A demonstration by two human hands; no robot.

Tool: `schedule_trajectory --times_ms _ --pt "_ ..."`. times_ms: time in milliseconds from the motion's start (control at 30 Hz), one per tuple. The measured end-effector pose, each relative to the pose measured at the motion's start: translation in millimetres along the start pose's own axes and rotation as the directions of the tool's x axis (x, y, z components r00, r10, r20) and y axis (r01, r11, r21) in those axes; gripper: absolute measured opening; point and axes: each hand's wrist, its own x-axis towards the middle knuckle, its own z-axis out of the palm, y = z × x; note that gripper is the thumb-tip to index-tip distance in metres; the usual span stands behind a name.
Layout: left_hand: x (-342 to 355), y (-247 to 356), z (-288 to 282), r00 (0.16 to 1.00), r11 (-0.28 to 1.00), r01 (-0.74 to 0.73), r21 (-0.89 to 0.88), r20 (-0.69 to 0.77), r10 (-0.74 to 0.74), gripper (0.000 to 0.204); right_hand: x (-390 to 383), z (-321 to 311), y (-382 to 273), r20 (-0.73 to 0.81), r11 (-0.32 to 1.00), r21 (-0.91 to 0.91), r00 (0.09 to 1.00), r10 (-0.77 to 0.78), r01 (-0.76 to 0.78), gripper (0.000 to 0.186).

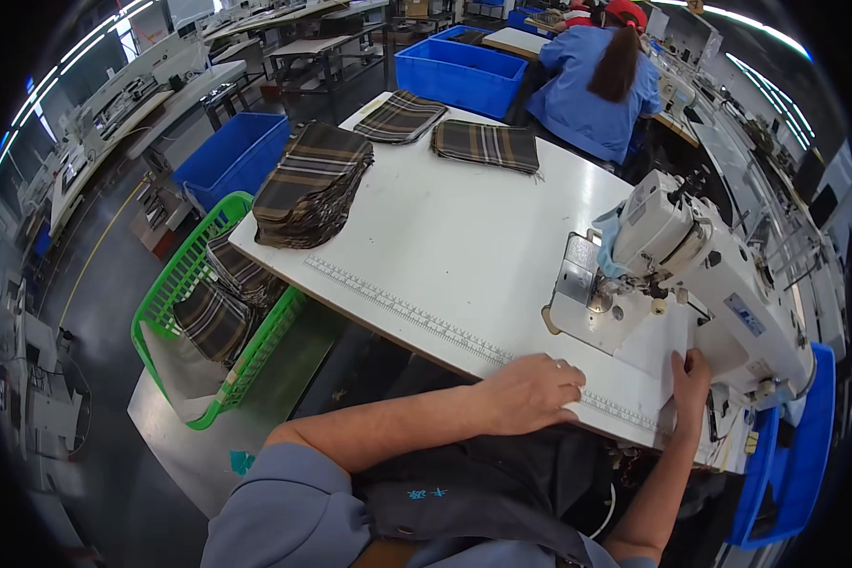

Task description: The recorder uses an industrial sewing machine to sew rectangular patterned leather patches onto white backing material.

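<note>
My left hand (530, 393) rests on the front edge of the white sewing table (454, 246), over the printed ruler (407, 308), with fingers curled and whatever is beneath them hidden. My right hand (688, 388) is at the right, beside the base of the white sewing machine (719, 293), its fingers bent around something I cannot make out. Plaid fabric pieces lie on the table in a tall stack (308, 180) and two flatter piles (483, 142) (398, 115).
A green basket (151, 350) holding plaid pieces stands left of the table. Blue bins stand at left (227, 161), at the back (459, 76) and at right (800, 445). A co-worker in blue (577, 95) sits just beyond the table. More workstations line both sides.
</note>
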Motion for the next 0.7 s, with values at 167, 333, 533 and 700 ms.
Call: schedule_trajectory --times_ms 167,333,533,700 --pt "-23 -32 -134 0.925 0.89 0.29 0.353 -0.34 -0.166 0.022 -33 2 -53 -0.064 0.866 0.5 0.997 0.053 -0.014 0.034" --pt "-65 -88 -256 0.603 0.683 0.695 0.225 -0.7 -0.382 0.015 -54 11 -120 0.105 0.77 0.637 0.988 -0.116 0.023 0.065" --pt "-62 -113 -292 0.458 0.334 0.886 0.323 -0.483 -0.746 0.032 -81 13 -209 0.254 0.583 0.812 0.916 -0.309 -0.028 0.071" --pt "-72 -137 -311 0.415 0.283 0.896 0.341 -0.422 -0.806 0.03 -89 17 -221 0.283 0.543 0.84 0.842 -0.46 0.014 0.058"
